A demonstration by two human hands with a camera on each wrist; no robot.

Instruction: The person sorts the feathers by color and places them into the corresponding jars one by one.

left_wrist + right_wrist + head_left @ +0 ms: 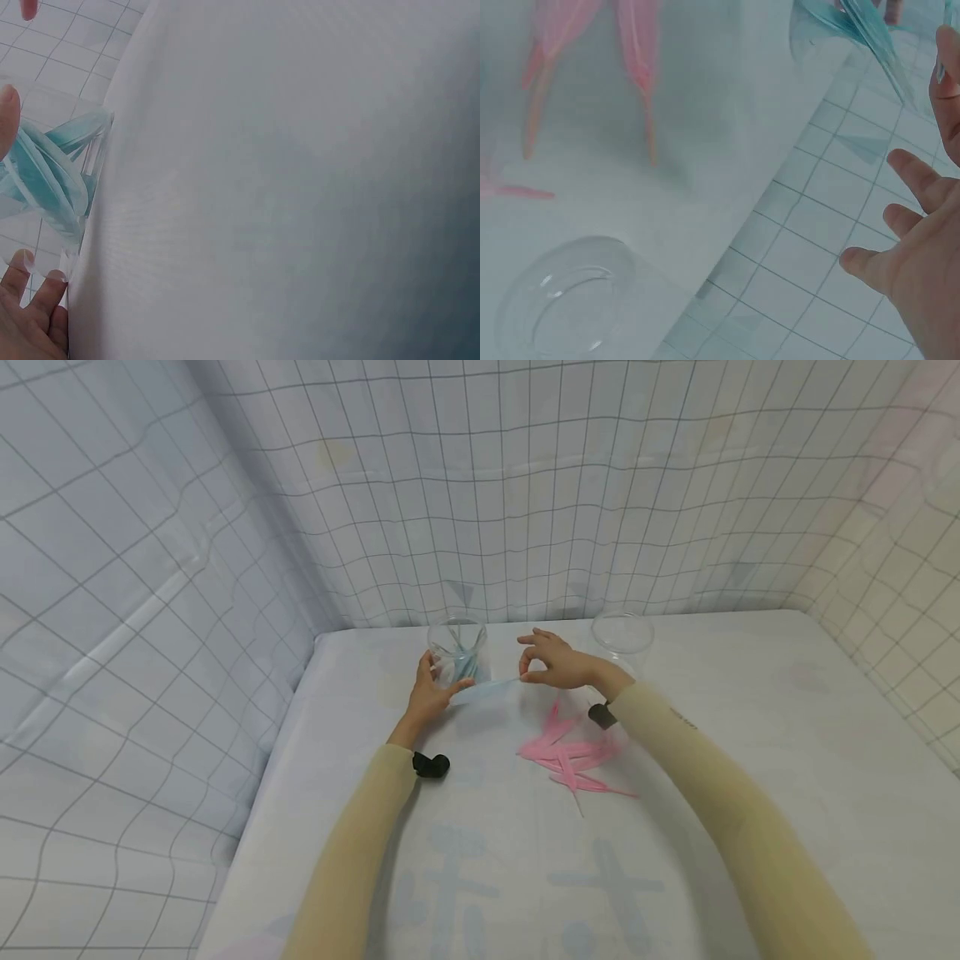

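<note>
My left hand (429, 697) holds a transparent plastic cup (435, 652) from the side, its fingers at the left wall and its thumb across the front. Several light-blue feathers (467, 663) stand inside that cup; the left wrist view shows these blue feathers (52, 169) through its wall. Thumb and index finger of my right hand (557, 663) pinch the tip of another blue feather (489, 691), which stretches leftward to the left thumb, in front of the cup. The other right fingers are spread, as the right wrist view shows.
Pink feathers (566, 752) lie in a loose pile on the white-covered table (480, 827), below the right hand. A second transparent cup (622, 631) stands behind the right wrist. A grid-patterned curtain (495, 485) hangs along the back and sides.
</note>
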